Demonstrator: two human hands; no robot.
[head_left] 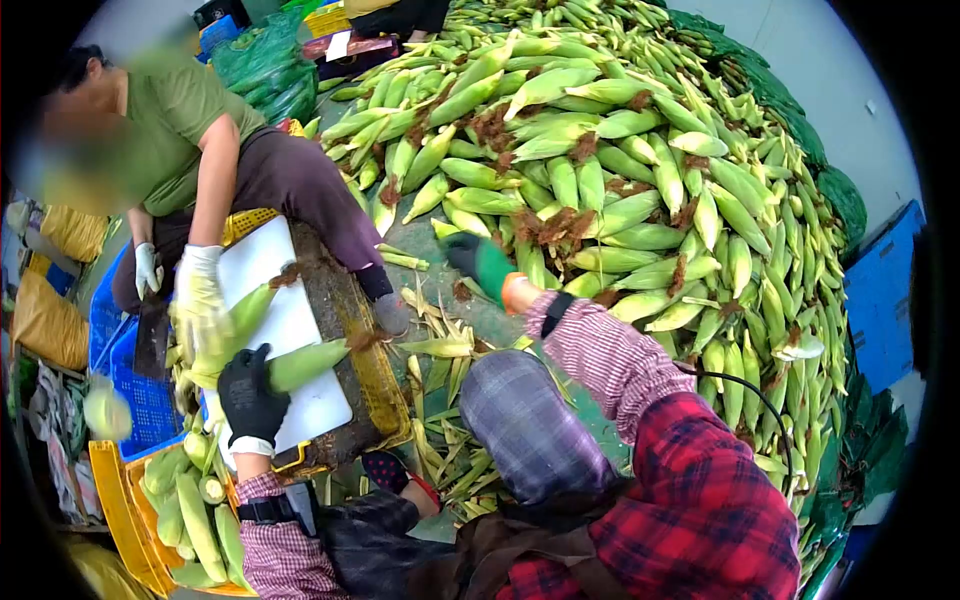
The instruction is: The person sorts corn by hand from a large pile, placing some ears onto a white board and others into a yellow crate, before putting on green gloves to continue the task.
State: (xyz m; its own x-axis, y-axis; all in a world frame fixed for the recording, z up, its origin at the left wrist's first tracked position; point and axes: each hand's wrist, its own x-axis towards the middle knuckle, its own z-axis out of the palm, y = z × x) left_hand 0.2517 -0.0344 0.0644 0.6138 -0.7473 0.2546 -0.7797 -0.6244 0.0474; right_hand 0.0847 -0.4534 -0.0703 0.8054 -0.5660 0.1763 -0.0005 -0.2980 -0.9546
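Note:
My left hand, in a black glove, is closed around an unhusked ear of corn over the white cutting board. Brown silk hangs from the tip of that ear, which points right. My right hand, in a green and black glove, is stretched out at the near edge of the big corn pile. Motion blurs its fingers, so whether it grips anything cannot be made out. Close to my left hand, a co-worker's gloved hand is on another ear of corn.
Opposite me sits a co-worker with a dark blade beside the board. A yellow crate holds cut corn; a blue crate stands behind it. Husks litter the floor. A blurred piece of corn shows at left.

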